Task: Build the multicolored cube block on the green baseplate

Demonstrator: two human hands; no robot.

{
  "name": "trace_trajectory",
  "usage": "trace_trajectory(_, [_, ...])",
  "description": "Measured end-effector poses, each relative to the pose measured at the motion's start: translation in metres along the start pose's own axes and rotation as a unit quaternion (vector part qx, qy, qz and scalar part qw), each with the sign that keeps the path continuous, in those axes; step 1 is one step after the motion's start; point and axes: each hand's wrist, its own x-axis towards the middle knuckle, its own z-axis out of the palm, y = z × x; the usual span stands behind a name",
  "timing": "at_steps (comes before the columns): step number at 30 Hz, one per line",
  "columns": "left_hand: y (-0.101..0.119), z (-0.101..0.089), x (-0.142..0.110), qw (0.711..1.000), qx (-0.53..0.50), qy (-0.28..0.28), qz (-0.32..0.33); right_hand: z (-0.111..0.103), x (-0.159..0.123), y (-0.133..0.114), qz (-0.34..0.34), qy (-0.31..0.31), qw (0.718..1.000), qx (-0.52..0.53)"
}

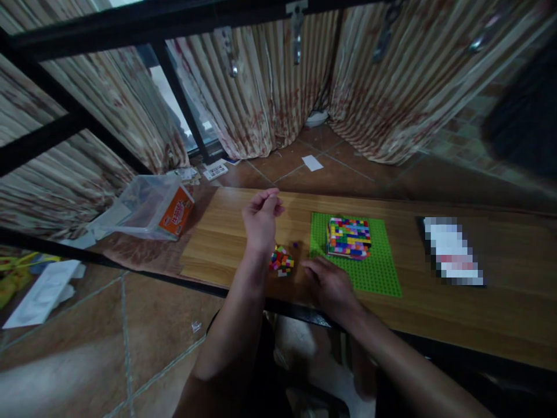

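My left hand (261,216) is raised over the wooden table, its fingers curled in towards the thumb; whatever they hold, if anything, cannot be made out. Below its wrist lies a small pile of loose toy bricks (284,262) in mixed colours, partly hidden by my forearm. One dark brick (295,245) lies apart, just beyond the pile. My right hand (331,285) is low at the near left corner of a green baseplate (383,273), fingers bent together with their inner side hidden. On the baseplate stands a multicoloured block built of bricks (348,238).
A clear plastic bin (150,206) with an orange label stands left of the table. A blurred-out flat item (455,252) lies on the right of the wooden tabletop (513,302). A black metal frame (169,29) crosses above, with curtains (270,93) behind.
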Motion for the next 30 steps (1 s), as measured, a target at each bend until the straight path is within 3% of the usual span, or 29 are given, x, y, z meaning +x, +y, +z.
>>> trace_trajectory(4, [0.005,-0.004,0.003,0.999,-0.037,-0.004,-0.018,0.005,0.001,-0.001,0.003,-0.027,0.999,-0.032])
trace_trajectory(16, [0.007,-0.007,-0.002,0.999,-0.017,-0.01,-0.045,0.008,0.028,0.002,0.049,-0.029,0.994,-0.09])
trace_trajectory(24, [0.002,-0.002,-0.008,0.997,0.003,-0.02,-0.071,0.026,0.043,-0.003,0.023,-0.061,0.976,-0.207])
trace_trajectory(30, [0.0,0.0,-0.008,0.996,0.011,-0.026,-0.08,0.027,0.04,-0.004,0.021,-0.066,0.98,-0.188])
